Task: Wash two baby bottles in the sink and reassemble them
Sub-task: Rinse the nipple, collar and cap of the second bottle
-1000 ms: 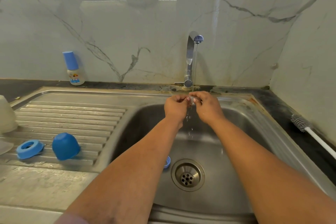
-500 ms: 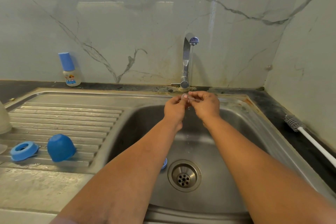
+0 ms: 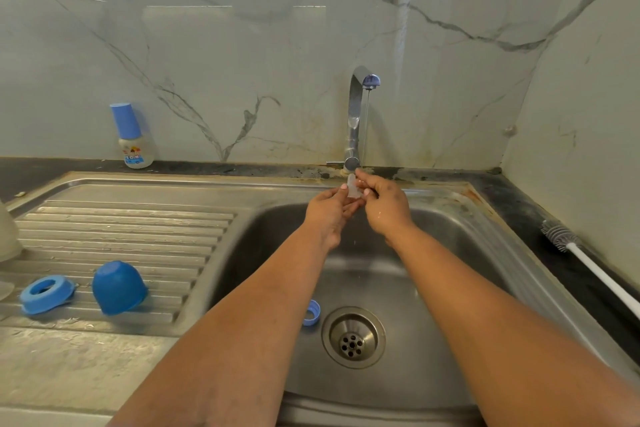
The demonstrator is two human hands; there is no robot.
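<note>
Over the back of the sink basin (image 3: 467, 253), my left hand (image 3: 329, 210) and my right hand (image 3: 386, 203) meet under the tap (image 3: 356, 114). Between their fingertips they pinch a small clear silicone teat (image 3: 352, 188), standing upright. A thin stream of water runs from the spout. A small baby bottle (image 3: 133, 137) with a blue cap stands on the counter at the back left. A blue dome cap (image 3: 119, 288) and a blue screw ring (image 3: 46, 293) lie on the ribbed drainboard. Another small blue ring (image 3: 311, 313) lies in the basin by the drain (image 3: 353, 336), partly hidden by my left arm.
A bottle brush (image 3: 568, 243) with a white handle lies on the dark counter at the right. A pale plastic object (image 3: 7, 236) stands at the left edge of the drainboard. Marble wall rises behind and to the right.
Both hands stayed together under the tap, working the teat between the fingers. The teat now sticks up more visibly above the fingertips. The view shifted slightly.
</note>
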